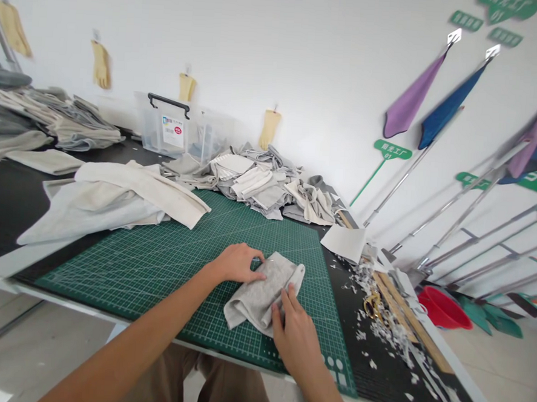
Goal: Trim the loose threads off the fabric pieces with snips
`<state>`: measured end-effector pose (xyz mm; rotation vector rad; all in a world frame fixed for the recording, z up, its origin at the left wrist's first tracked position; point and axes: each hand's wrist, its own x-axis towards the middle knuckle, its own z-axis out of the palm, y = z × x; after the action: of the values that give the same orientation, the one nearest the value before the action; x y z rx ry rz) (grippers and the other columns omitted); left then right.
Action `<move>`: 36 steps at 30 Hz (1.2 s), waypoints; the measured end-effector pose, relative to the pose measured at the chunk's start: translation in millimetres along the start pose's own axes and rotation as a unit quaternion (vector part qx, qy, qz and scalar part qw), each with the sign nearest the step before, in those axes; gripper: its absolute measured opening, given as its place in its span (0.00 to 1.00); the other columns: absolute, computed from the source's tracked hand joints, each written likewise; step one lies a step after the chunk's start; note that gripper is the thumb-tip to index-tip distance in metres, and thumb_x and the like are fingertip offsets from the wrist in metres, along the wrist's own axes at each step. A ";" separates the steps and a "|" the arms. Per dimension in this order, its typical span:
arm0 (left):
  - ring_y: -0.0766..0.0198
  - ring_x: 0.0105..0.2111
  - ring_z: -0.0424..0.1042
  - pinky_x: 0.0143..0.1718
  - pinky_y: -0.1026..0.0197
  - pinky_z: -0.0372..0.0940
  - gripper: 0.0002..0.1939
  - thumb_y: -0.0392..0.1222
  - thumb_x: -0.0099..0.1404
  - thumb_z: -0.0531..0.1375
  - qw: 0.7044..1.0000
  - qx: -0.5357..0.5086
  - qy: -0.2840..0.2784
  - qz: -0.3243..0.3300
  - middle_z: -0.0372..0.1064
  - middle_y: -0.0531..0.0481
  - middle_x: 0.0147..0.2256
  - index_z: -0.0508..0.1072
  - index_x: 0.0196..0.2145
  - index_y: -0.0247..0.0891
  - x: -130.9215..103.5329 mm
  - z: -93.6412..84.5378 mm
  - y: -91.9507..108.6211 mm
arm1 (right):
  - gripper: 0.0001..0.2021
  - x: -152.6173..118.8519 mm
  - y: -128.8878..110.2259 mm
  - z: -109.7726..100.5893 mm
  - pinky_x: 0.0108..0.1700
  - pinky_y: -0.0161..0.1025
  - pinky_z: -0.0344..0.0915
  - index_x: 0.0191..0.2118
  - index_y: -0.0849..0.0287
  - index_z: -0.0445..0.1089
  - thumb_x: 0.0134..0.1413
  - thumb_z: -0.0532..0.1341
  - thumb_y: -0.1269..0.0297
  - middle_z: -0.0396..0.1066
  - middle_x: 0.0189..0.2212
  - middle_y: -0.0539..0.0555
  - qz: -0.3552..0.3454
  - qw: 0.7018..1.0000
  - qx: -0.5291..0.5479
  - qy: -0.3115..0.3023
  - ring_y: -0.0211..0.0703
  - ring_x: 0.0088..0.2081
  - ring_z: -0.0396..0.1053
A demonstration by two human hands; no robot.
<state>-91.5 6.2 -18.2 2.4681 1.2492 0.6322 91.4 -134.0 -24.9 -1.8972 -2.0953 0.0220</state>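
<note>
A light grey folded cloth [263, 291] lies near the front edge of the green cutting mat [177, 268]. Its top layer is turned over, with a loose fold along the right side and a raised corner at the front left. My left hand [237, 263] touches the cloth's upper left part, thumb and forefinger curved and apart. On the right side, my right hand [297, 331] rests with stretched fingers along the fold, thumb apart from them. Whether any fabric is tucked beneath those fingers is hard to see.
White cloths [132, 199] lie across the mat's left edge. Behind are a heap of grey cloth scraps [261, 179], a clear plastic box [164, 125] and stacked fabric [50, 118]. Along the right edge lie gold-handled scissors [372, 305], shreds [392, 336] and wooden strips [418, 325].
</note>
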 end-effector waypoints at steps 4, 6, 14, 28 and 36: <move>0.49 0.38 0.74 0.40 0.55 0.64 0.23 0.61 0.54 0.63 0.999 0.014 0.028 -0.041 0.76 0.46 0.30 0.77 0.43 0.49 3.7 0.8 -5.7 | 0.23 0.2 -23.2 4.3 0.53 0.50 0.68 0.59 0.71 0.62 0.65 0.47 0.64 0.53 0.63 0.71 -0.012 1.000 0.015 -0.022 0.60 0.56 0.66; 0.48 0.40 0.73 0.41 0.54 0.63 0.23 0.61 0.54 0.63 0.997 0.022 0.043 -0.063 0.76 0.46 0.31 0.77 0.44 0.47 5.5 -1.0 -11.3 | 0.23 -1.2 -34.6 8.8 0.54 0.49 0.67 0.60 0.69 0.61 0.64 0.47 0.64 0.52 0.64 0.70 -0.023 0.999 0.037 -0.025 0.58 0.57 0.65; 0.47 0.38 0.73 0.41 0.54 0.62 0.21 0.60 0.52 0.65 0.992 0.027 0.065 -0.108 0.75 0.45 0.30 0.79 0.39 0.46 2.8 -22.0 -41.6 | 0.23 -0.6 -50.5 5.0 0.56 0.49 0.66 0.62 0.65 0.60 0.63 0.49 0.68 0.53 0.64 0.64 -0.089 0.989 0.104 -0.054 0.55 0.59 0.64; 0.58 0.34 0.72 0.38 0.60 0.62 0.22 0.56 0.66 0.50 0.979 -0.101 0.131 -0.122 0.77 0.48 0.33 0.78 0.37 0.39 9.2 -23.2 -54.9 | 0.23 75.5 2.2 -41.8 0.62 0.52 0.57 0.58 0.58 0.65 0.55 0.59 0.66 0.61 0.60 0.59 -0.165 0.965 0.198 0.042 0.50 0.61 0.59; 0.57 0.42 0.72 0.47 0.60 0.62 0.22 0.55 0.66 0.51 0.961 -0.177 0.174 -0.121 0.77 0.48 0.41 0.78 0.41 0.38 9.4 -20.7 -67.1 | 0.31 120.0 9.4 -10.8 0.64 0.51 0.50 0.60 0.60 0.63 0.52 0.64 0.53 0.59 0.62 0.61 -0.207 0.955 0.174 -0.123 0.52 0.63 0.57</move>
<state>-142.8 53.9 -28.5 1.9307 1.3883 1.1452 94.5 -18.3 9.7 -1.2833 -2.4179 0.5214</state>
